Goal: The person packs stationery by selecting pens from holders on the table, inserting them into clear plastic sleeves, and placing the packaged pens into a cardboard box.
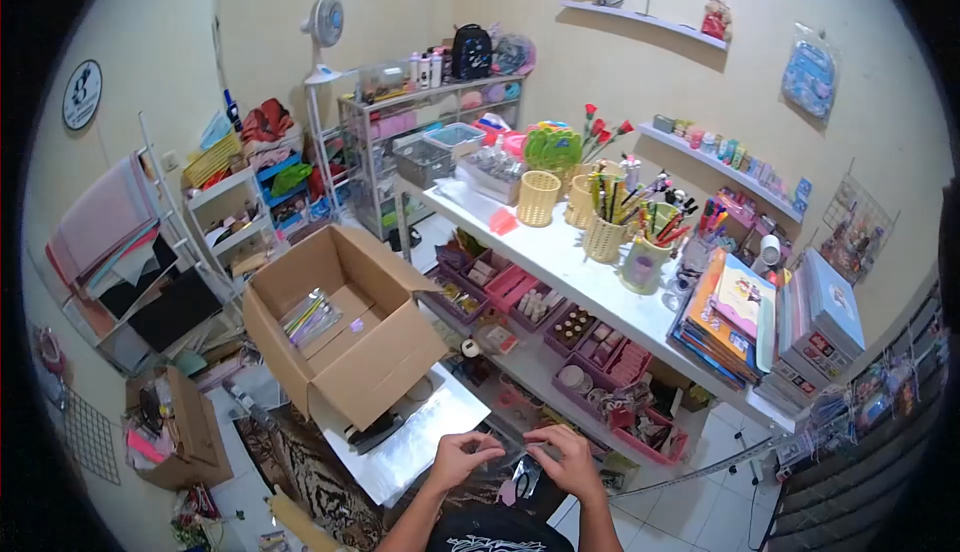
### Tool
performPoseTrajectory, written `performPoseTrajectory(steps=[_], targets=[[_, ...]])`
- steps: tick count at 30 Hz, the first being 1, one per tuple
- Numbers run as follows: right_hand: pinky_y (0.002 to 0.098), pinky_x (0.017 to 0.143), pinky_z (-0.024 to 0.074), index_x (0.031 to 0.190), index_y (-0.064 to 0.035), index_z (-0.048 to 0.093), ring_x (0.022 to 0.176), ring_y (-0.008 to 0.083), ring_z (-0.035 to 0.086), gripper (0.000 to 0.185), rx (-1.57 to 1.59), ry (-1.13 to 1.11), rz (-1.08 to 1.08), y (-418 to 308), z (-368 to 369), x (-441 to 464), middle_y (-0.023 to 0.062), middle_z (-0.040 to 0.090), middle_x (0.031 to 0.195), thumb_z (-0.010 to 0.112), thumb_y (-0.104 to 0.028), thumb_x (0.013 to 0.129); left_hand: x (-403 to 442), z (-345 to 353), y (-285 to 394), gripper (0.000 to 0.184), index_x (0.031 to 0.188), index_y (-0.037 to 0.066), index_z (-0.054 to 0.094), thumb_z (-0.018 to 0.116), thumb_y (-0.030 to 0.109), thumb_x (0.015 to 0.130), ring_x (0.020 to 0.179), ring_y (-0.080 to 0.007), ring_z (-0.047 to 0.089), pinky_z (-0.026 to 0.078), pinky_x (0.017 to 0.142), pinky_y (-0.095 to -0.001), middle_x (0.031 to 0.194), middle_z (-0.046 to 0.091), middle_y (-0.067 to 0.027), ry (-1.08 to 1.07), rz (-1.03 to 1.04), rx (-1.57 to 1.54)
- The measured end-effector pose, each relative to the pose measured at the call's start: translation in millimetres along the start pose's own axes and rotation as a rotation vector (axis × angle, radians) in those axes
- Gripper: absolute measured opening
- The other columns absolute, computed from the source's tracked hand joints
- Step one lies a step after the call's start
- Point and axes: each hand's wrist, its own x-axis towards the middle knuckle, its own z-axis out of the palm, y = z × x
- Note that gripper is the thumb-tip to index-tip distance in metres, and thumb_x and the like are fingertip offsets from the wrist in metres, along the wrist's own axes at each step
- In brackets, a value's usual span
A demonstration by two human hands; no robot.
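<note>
My left hand [465, 460] is closed in a pinch near the front edge of the silver-covered low table. Facing it, my right hand [564, 460] also pinches, thumb against fingertips. Between the two stretches what looks like a clear plastic bag [508, 450], thin and hard to make out. Just below my right hand is a small dark item with a lilac tag [508, 492]; whether it lies on my lap or hangs from the bag I cannot tell. An open cardboard box [375, 377] stands beyond my left hand, with a clear packet of thin coloured sticks [312, 316] inside.
The silver-topped low table [430, 442] carries the box. Ahead runs a long white table [570, 252] with woven baskets [538, 199], pens and stacked books [735, 302]. Purple trays [570, 324] fill its lower shelf. Another carton [185, 432] sits on the floor at left.
</note>
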Motion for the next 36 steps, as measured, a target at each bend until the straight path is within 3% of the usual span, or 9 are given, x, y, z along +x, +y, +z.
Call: performPoseTrajectory(steps=[2,9,15,21,24,28,31,36], targets=[[0.0378,0.080,0.0498,0.099,-0.0055,0.071,0.094,0.0282,0.062,0.021,-0.023,0.117,-0.137,-3,4,5,0.0111,0.065,0.106,0.074,-0.009,0.078,10,-2,-4,0.020,0.097,0.001,0.072,0.078,0.006,0.078,0.076,-0.0068,0.062,0.049,0.068,-0.0210,0.082,0.070,-0.0016,-0.006,-0.085,-0.159],[0.0378,0.081,0.0502,0.102,-0.0056,0.071,0.094,0.0283,0.063,0.027,-0.235,0.266,-0.244,2,-51,13,0.0105,0.065,0.102,0.076,-0.009,0.075,51,49,28,0.018,0.090,-0.003,0.065,0.077,-0.001,0.078,0.076,-0.0096,0.065,0.051,0.070,-0.0217,0.084,0.070,-0.0073,-0.002,-0.105,-0.224],[0.0386,0.079,0.0505,0.105,-0.0079,0.069,0.091,0.0266,0.064,0.030,-0.329,0.275,-0.321,28,-80,17,0.0080,0.066,0.098,0.075,-0.012,0.077,81,80,22,0.018,0.091,-0.001,0.063,0.075,-0.003,0.078,0.073,-0.0098,0.064,0.052,0.070,-0.0220,0.082,0.068,-0.0050,-0.038,-0.107,-0.341],[0.0364,0.072,0.0504,0.090,-0.0074,0.068,0.083,0.0253,0.062,0.023,-0.385,0.241,-0.376,22,-124,26,0.0066,0.062,0.092,0.079,-0.019,0.073,109,96,39,0.017,0.088,0.000,0.063,0.076,-0.003,0.077,0.074,-0.0074,0.062,0.050,0.068,-0.0211,0.080,0.067,-0.0033,-0.159,-0.134,-0.247],[0.0370,0.070,0.0481,0.078,-0.0039,0.060,0.084,0.0260,0.056,0.027,-0.510,0.104,-0.365,19,-144,35,0.0084,0.055,0.091,0.078,-0.023,0.073,121,105,52,0.016,0.086,0.000,0.064,0.077,0.000,0.077,0.074,-0.0072,0.062,0.050,0.070,-0.0215,0.079,0.066,-0.0027,-0.187,-0.108,-0.190],[0.0357,0.071,0.0448,0.074,-0.0057,0.060,0.085,0.0246,0.053,0.024,-0.600,0.096,-0.445,17,-161,52,0.0079,0.055,0.090,0.077,-0.023,0.073,139,110,70,0.015,0.087,0.000,0.066,0.078,0.001,0.077,0.075,-0.0069,0.060,0.049,0.070,-0.0218,0.080,0.067,-0.0023,-0.190,-0.011,-0.062],[0.0352,0.071,0.0446,0.076,-0.0060,0.060,0.086,0.0242,0.054,0.022,-0.633,0.095,-0.567,10,-164,64,0.0068,0.057,0.092,0.075,-0.023,0.074,150,113,91,0.016,0.086,0.000,0.067,0.079,0.002,0.076,0.076,-0.0059,0.060,0.049,0.070,-0.0213,0.079,0.067,-0.0014,-0.155,0.039,-0.074],[0.0344,0.074,0.0447,0.083,-0.0080,0.062,0.085,0.0218,0.057,0.020,-0.668,0.111,-0.496,3,-171,79,0.0046,0.061,0.088,0.075,-0.021,0.076,175,109,78,0.015,0.087,0.001,0.067,0.078,-0.001,0.077,0.073,-0.0061,0.061,0.050,0.068,-0.0214,0.080,0.067,-0.0020,-0.109,0.109,-0.174]])
